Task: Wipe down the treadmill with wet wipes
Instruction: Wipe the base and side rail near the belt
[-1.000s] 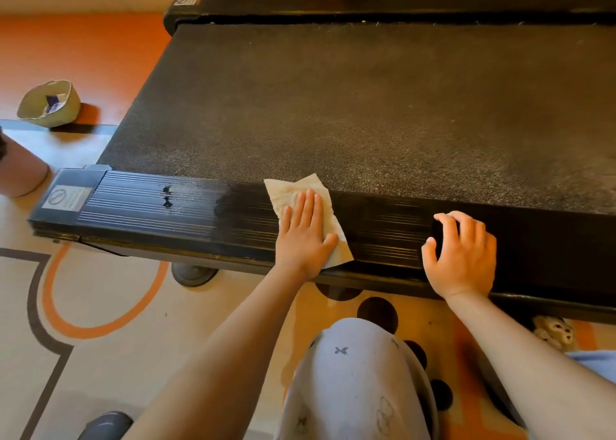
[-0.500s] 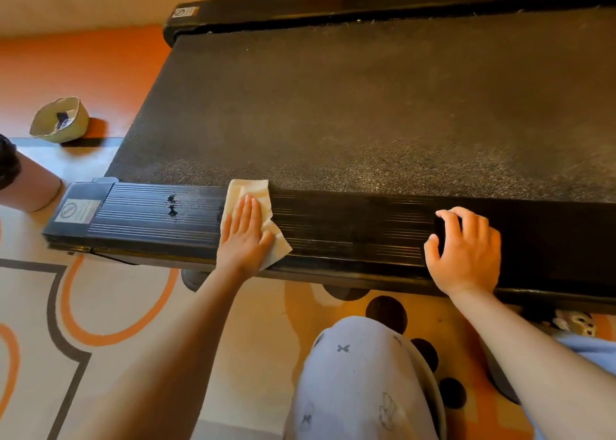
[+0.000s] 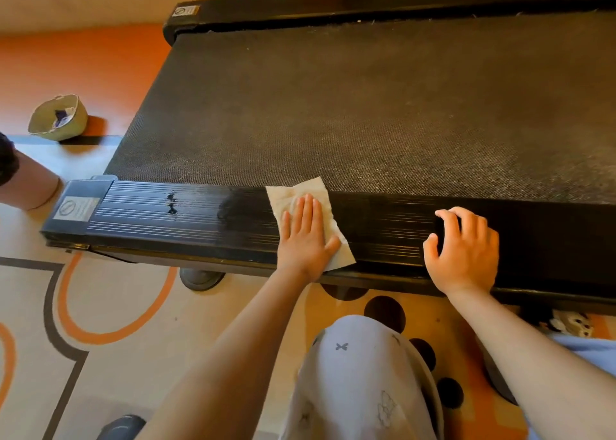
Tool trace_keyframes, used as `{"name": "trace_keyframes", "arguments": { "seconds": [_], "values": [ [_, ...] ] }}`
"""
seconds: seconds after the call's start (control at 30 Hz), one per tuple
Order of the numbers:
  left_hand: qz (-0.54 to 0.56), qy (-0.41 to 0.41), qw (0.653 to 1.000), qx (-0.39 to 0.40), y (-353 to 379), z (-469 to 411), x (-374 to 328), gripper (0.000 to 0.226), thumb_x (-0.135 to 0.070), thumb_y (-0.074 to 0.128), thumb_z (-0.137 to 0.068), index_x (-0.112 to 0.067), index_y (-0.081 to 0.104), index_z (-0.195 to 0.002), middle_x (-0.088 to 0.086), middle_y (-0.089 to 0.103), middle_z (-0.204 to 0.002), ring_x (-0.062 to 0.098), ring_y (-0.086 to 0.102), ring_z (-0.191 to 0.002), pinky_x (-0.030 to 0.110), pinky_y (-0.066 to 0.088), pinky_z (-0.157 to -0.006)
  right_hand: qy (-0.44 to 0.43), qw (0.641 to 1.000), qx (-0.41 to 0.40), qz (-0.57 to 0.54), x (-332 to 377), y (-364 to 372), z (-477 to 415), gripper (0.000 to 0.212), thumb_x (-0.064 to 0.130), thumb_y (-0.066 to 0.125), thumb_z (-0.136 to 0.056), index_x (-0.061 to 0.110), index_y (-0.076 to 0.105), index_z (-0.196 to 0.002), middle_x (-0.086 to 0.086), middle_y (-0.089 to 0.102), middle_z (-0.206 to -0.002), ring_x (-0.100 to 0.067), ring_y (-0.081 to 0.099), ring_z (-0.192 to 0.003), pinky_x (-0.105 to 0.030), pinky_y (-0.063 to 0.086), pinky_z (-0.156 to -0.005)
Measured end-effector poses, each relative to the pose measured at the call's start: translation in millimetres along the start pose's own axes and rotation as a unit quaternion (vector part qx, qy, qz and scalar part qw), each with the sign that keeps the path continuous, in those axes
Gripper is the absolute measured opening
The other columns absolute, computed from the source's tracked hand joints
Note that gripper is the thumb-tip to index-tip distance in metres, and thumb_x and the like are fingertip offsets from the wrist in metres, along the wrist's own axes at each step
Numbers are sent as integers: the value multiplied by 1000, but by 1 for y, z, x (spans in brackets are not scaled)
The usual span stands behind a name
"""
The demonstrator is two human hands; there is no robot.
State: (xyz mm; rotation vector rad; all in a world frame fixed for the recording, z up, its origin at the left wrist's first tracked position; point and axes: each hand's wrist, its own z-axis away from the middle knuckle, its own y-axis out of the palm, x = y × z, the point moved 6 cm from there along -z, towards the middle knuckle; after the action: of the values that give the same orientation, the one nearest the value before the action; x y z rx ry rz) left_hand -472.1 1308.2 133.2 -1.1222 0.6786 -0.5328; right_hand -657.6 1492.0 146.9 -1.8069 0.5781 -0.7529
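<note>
A black treadmill [image 3: 383,106] fills the upper view, its ribbed near side rail [image 3: 166,219] running left to right. A pale wet wipe [image 3: 300,189] lies flat on that rail, and my left hand [image 3: 305,236] presses it down with straight fingers. To the right, my right hand [image 3: 463,249] rests on the same rail with its fingers bent over the rail's top. The rail looks darker and wet to the left of the wipe.
A small woven basket [image 3: 58,118] sits on the floor at the far left. Another person's leg [image 3: 23,179] enters at the left edge. My knee in patterned fabric [image 3: 360,373] is below the rail. A round treadmill foot [image 3: 200,278] stands on the patterned mat.
My left hand slid the wipe left along the rail, then back right to about its first spot. My right hand stayed in place.
</note>
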Motion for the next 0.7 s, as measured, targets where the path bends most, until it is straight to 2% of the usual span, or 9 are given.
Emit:
{"name": "trace_keyframes", "arguments": {
  "seconds": [0.2,0.37,0.47,0.6,0.7],
  "values": [
    [4,38,999,-23,-7,3,26,72,-52,7,-93,-18,-9,-154,-2,-16,-162,7,-25,-143,28,-21,-113,3,1000,-1,3,1,-1,0,47,36,40,-87,10,57,-122,-14,54,-125,-31,51,-112,-46,47,-87],
    [28,-12,999,-35,-18,1,69,71,-49,7,-92,-18,-7,-155,-3,-12,-163,6,-19,-145,29,-18,-116,5,1000,-6,0,1,0,-1,46,35,42,-87,11,57,-122,-13,54,-125,-31,51,-112,-45,47,-87],
    [5,-46,998,-36,-11,3,66,76,-55,4,-90,-17,-13,-154,-1,-19,-162,12,-23,-146,34,-19,-116,5,1000,-8,1,0,1,-1,45,35,42,-87,11,57,-122,-13,54,-126,-31,51,-112,-45,46,-87],
    [-19,-13,999,-42,0,11,40,80,-63,0,-88,-19,-15,-153,-3,-22,-160,15,-23,-146,37,-18,-118,5,1000,-11,1,0,1,1,44,34,43,-87,11,57,-122,-14,54,-125,-31,51,-112,-45,47,-87],
    [11,0,999,-43,-7,4,48,71,-53,7,-92,-21,-11,-154,-5,-17,-162,6,-25,-142,29,-21,-114,7,1000,-9,1,0,2,0,44,35,43,-87,11,57,-122,-13,54,-126,-31,51,-112,-46,47,-88]
  ]
}}
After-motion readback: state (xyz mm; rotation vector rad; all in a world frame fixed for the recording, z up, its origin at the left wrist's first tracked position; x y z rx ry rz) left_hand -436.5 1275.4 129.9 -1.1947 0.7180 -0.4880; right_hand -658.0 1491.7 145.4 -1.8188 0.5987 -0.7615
